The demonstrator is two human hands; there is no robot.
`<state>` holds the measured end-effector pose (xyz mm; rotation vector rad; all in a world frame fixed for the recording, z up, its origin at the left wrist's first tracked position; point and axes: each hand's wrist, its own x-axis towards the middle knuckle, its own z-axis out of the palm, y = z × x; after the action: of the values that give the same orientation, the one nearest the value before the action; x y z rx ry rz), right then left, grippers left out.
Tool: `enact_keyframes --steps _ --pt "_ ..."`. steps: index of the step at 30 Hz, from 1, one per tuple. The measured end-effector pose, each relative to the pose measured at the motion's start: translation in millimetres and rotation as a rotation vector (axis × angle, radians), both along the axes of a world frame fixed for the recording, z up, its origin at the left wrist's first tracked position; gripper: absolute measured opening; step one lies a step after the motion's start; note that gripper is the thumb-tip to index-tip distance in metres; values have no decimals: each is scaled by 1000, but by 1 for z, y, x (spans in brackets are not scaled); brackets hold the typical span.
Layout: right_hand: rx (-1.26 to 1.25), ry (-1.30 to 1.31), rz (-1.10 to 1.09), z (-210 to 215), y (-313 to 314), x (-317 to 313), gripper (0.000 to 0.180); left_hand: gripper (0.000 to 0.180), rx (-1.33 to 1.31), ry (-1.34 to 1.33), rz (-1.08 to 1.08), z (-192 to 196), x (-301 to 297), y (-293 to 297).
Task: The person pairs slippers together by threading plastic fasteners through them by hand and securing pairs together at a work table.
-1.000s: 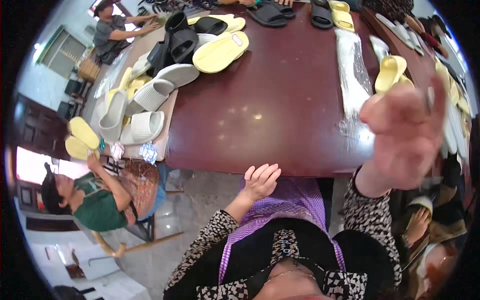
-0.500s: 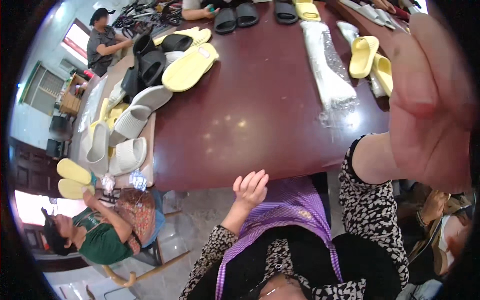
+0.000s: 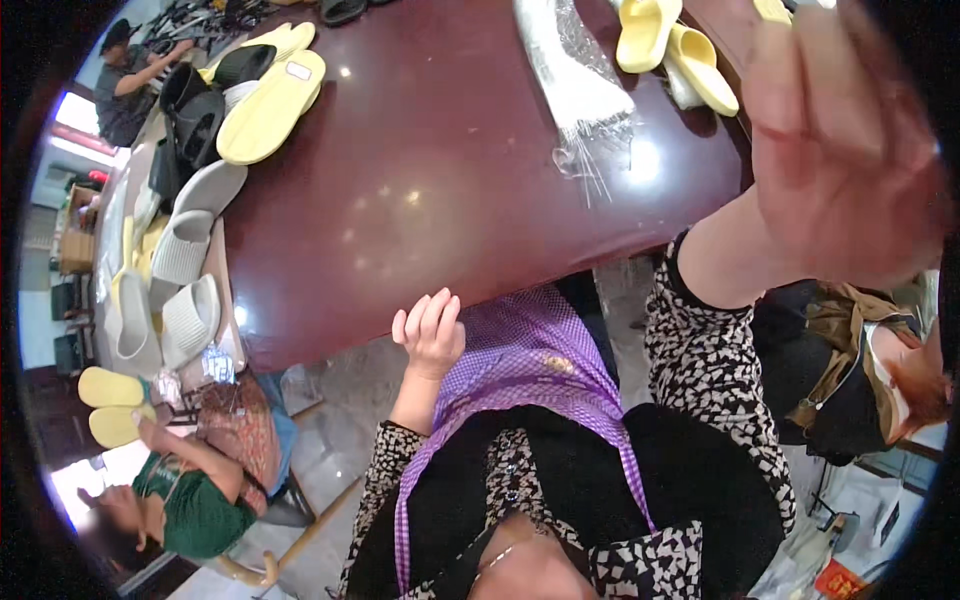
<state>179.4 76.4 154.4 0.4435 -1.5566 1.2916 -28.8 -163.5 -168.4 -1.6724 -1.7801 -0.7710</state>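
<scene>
My left hand (image 3: 430,335) is by the near edge of the dark red table (image 3: 380,150), its loosely bent fingers pointing up, nothing in them. Raised high at the right, close to the camera, my right hand (image 3: 845,190) is smeared by motion; whether it grips anything is unclear. Beyond it on the table rest two yellow slippers (image 3: 703,72). Left of those lies a bundle of clear plastic bags (image 3: 588,95), its loose ends toward me. A yellow slipper (image 3: 268,112) leans sole-out against black slippers (image 3: 192,118) at the far left.
Grey slippers (image 3: 190,318) crowd the left side table. A seated person in green (image 3: 200,505) at the left holds a pair of yellow slippers (image 3: 112,405). Another person (image 3: 125,85) works at the far left. Someone in dark clothing (image 3: 800,350) is close on my right.
The view has shifted, so the table and slippers appear farther up and left. My right hand remains raised, its fingers now more blurred. My left hand stays near the table edge.
</scene>
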Motion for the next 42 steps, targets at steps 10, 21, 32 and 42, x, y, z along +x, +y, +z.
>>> enact_keyframes --steps 10,21,32,42 --pt "-176 -877 -1121 -186 6 -3 16 37 -68 -108 -6 17 7 -14" --pt "-20 -840 -1229 -244 1 14 22 34 -113 -471 -267 68 29 17" --pt "-384 -823 -936 -229 -25 17 21 25 -38 -636 -613 102 73 141" --pt "-485 -707 -738 -227 -32 8 14 19 -11 -638 -665 77 73 198"
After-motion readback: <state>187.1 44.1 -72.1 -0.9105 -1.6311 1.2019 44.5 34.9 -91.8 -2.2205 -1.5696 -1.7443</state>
